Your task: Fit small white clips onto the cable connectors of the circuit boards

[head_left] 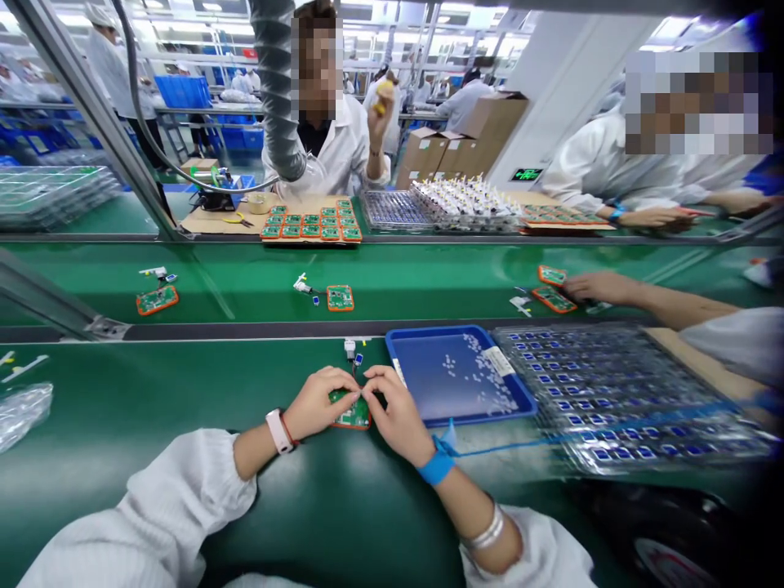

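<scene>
My left hand (318,402) and my right hand (398,412) meet over a green circuit board (351,411) with an orange edge, lying on the green bench mat (122,457). Their fingertips pinch together at the board's top edge, and the hands hide most of it. A thin wire runs up from the board to a small white connector (349,349) and a small blue part (358,359). A blue wrist strap (437,467) circles my right wrist, with its blue cord trailing to the right.
A blue tray (422,347) of small white pieces stands right of my hands, then a stack of clear trays (612,392) holding blue parts. Beyond, a green conveyor carries more boards (340,298). A co-worker's hand (597,287) rests near boards on the right.
</scene>
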Demonstrator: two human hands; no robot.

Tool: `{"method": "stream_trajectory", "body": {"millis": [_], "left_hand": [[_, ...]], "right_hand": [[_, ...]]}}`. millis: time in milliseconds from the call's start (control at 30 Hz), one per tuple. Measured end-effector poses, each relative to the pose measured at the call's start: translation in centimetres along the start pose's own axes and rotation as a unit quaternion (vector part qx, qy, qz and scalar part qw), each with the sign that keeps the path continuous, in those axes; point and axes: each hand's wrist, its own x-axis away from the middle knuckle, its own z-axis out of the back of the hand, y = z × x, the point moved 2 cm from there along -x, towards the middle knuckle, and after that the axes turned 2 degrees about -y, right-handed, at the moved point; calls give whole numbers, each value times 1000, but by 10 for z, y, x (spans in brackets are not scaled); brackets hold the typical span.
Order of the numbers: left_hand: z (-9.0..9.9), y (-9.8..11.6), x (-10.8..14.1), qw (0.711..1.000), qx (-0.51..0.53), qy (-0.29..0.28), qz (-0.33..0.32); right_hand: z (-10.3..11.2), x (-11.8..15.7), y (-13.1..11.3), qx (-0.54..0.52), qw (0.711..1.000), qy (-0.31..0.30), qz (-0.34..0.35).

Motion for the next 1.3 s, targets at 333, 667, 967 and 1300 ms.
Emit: {"method": "stream_trajectory", "body": {"millis": [333, 667, 967, 1300], "left_hand": [[-1, -10, 3, 999, -36, -5, 32], [-2, -1, 5, 983, -179, -38, 12], [6, 0, -10, 989, -102, -49, 99], [5, 0, 29, 964, -239, -119, -20]], "right_hand": [[-7, 0, 12, -8, 998, -54, -18], [-9, -1, 13, -27, 998, -37, -38], [-7, -7, 16, -6, 996, -76, -54], [26, -1, 10, 59, 996, 61, 15]]}}
